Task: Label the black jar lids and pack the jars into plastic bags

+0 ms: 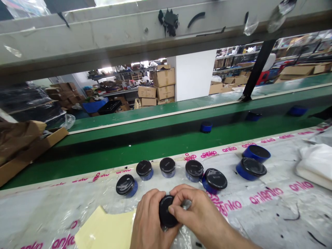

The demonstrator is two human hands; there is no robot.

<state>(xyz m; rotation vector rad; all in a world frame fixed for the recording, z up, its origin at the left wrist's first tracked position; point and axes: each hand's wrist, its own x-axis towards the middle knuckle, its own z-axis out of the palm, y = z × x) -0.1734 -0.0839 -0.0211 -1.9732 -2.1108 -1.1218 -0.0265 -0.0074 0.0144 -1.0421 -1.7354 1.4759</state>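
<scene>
Between my hands is a small round container with a black lid [166, 215], its black face turned toward me. My left hand [149, 218] wraps its left side and holds it. On its right edge, my right hand [190, 204] pinches with thumb and forefinger; whether something thin lies in that pinch I cannot make out. Just beyond, black-lidded blue containers stand in a loose row, among them one at the left [126, 185] and one by my right hand [214, 180]. A pale yellow sheet [106, 228] lies left of my left hand.
Plastic film with pink lettering [269, 193] covers the table. More blue containers [251, 168] stand to the right, near a white cloth-like bundle [316, 166]. Behind runs a green conveyor belt [160, 141] carrying a blue container [206, 127]. An open cardboard box [52, 145] is at left.
</scene>
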